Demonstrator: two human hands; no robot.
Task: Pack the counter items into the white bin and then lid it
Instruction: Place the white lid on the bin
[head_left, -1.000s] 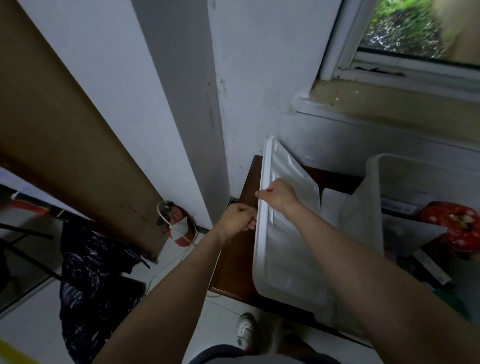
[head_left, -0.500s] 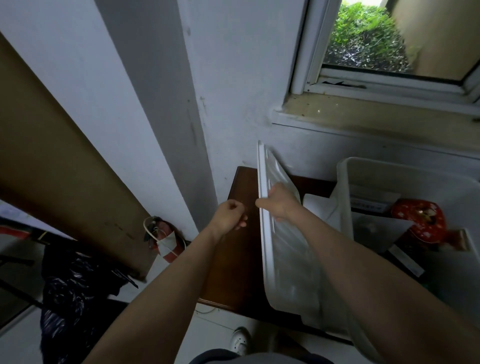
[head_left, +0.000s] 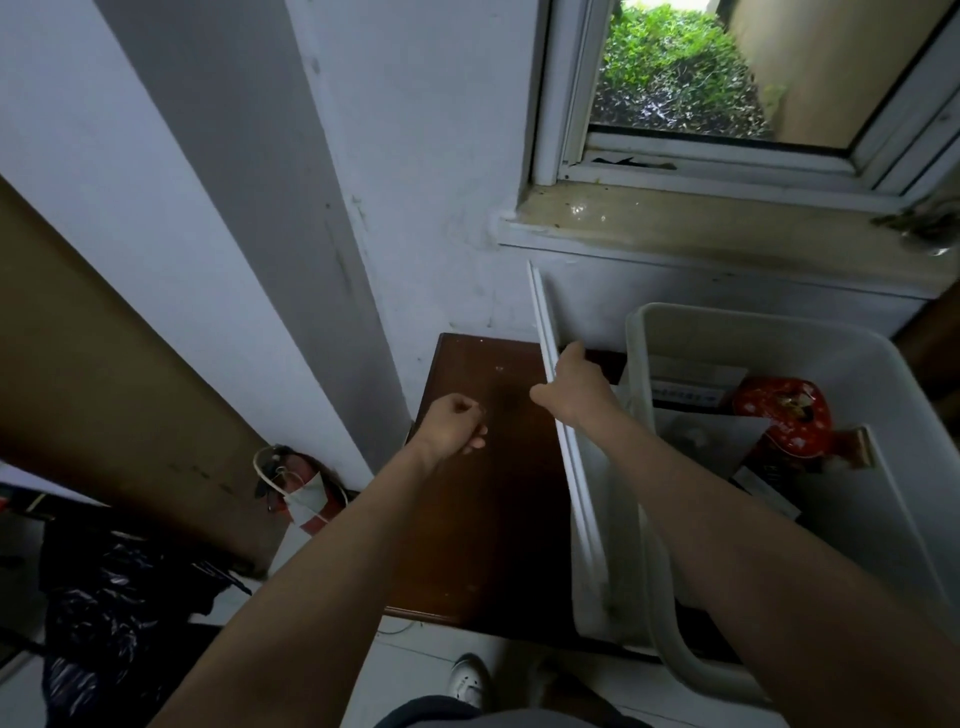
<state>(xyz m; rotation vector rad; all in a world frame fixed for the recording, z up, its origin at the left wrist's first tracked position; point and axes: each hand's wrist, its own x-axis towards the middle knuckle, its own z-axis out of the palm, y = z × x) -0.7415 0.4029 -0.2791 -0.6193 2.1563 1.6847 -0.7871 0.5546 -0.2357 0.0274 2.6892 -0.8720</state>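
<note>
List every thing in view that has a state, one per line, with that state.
white bin: uncovered, items inside.
white lid: off the bin, standing on edge beside it, gripped near its top edge.
right hand: gripping the lid.
left hand: fingers curled, holding nothing, over the wooden counter.
red tin: inside the bin, closed.
window: cannot tell whether open.

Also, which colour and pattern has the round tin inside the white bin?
The round tin is red with small white spots, seen best in the head view.

White walls (head_left: 426, 156), window (head_left: 675, 73) above, brown tabletop (head_left: 483, 493), pale floor (head_left: 415, 670).
</note>
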